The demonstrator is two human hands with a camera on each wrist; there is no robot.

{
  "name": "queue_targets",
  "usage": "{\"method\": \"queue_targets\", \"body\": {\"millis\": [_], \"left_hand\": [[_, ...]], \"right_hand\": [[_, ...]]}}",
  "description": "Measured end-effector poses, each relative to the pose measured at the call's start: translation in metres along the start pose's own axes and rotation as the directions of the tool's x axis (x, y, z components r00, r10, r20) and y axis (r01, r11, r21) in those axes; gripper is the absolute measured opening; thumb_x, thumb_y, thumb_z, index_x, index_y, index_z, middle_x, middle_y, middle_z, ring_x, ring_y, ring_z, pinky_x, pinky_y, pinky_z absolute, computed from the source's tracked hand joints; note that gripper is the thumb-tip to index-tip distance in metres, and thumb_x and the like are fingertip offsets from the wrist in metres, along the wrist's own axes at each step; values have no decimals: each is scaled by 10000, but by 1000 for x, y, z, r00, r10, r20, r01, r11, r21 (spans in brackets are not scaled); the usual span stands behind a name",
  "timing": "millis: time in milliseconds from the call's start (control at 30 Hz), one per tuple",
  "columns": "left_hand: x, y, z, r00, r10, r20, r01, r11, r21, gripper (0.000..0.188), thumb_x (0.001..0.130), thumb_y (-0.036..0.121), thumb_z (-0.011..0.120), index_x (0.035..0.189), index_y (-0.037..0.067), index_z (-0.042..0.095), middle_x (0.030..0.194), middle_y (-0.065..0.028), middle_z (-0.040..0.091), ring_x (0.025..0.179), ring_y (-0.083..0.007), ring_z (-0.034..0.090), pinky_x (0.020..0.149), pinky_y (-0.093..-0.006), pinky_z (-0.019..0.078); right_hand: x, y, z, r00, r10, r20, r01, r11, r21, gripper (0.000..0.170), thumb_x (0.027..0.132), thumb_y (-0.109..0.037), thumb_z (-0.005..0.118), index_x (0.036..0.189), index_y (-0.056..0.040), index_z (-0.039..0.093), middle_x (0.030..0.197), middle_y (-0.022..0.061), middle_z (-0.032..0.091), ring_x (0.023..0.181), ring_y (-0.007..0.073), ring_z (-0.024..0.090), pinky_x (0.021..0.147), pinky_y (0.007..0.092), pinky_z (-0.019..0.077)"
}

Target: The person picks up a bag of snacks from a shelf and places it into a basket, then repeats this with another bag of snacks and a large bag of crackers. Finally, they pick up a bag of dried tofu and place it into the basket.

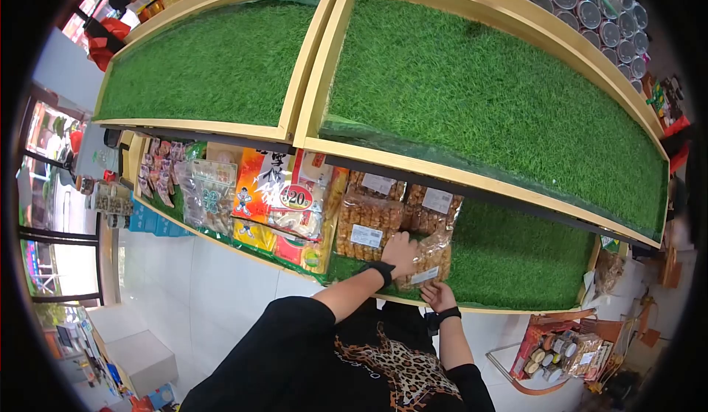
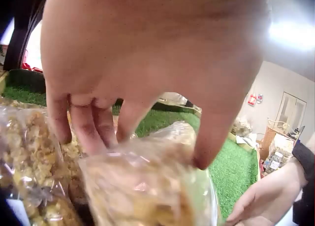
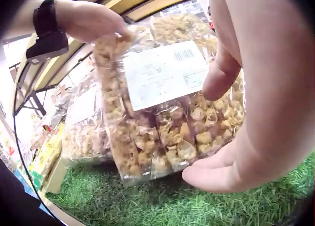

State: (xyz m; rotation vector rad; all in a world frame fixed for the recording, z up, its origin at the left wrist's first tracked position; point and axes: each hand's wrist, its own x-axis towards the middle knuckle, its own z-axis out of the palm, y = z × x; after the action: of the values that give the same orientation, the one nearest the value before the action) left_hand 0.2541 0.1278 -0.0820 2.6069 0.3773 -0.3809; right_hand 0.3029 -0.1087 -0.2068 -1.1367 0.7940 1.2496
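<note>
A clear plastic bag of golden-brown snack pieces (image 1: 435, 255) with a white barcode label (image 3: 165, 73) is between my two hands at the front of the lower shelf. My left hand (image 1: 400, 255) grips its top edge, thumb on one side and fingers on the other in the left wrist view. At the lower right corner my right hand (image 3: 266, 103) holds it, with the thumb by the label and fingers under the bottom edge. In the right wrist view the bag tilts over green artificial turf (image 3: 123, 201). Similar labelled snack bags (image 1: 359, 235) lie just left and behind.
Red, orange and yellow snack packets (image 1: 263, 183) fill the shelf further left. Above stands an upper turf-lined tier (image 1: 472, 87) whose wooden rim (image 1: 442, 172) overhangs the lower shelf. A basket of jars (image 1: 549, 357) stands on the floor at right. Stacked cans (image 1: 590, 6) are behind.
</note>
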Motion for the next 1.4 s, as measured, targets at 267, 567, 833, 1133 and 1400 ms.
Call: {"method": "queue_targets", "body": {"millis": [267,567,833,1133,1400], "left_hand": [[-50,-13,4,978,-160,133,208,773,-600,777,607,386,728,1204,0,415,998,-200,580,880,-351,579,755,-392,465],[-70,-46,-25,958,159,240,233,64,-970,629,772,122,661,1275,-79,342,1214,-127,477,1076,-158,480,904,-267,399],[-93,-29,-35,944,36,328,330,-53,-943,559,850,291,583,1243,-65,407,1150,-100,522,1030,-146,497,894,-246,376],[-98,53,-47,893,188,408,363,233,-902,481,876,309,555,1225,-8,460,1047,-1,532,925,-61,477,793,-197,387],[-97,183,20,847,344,405,256,404,-878,335,880,270,556,1077,-1,552,819,44,535,660,-23,400,555,-169,306]], "right_hand": [[-47,-7,-8,971,-217,96,223,973,-59,246,782,-212,572,1013,-144,520,1010,37,556,935,223,530,802,395,416],[-160,-26,38,844,-421,333,512,818,-264,662,813,-225,614,1337,5,282,1222,84,487,1133,185,457,911,324,383],[-199,11,46,747,-626,226,665,708,-239,718,732,-15,665,1323,21,260,1008,103,565,891,133,551,791,257,441],[-250,28,-18,579,-813,60,813,570,-115,681,813,-125,614,1363,30,244,1227,147,467,1087,174,478,902,282,395],[-307,82,-139,409,-895,-178,882,438,-176,615,854,-188,562,1362,10,279,1280,106,443,1109,170,447,936,289,352]]}}
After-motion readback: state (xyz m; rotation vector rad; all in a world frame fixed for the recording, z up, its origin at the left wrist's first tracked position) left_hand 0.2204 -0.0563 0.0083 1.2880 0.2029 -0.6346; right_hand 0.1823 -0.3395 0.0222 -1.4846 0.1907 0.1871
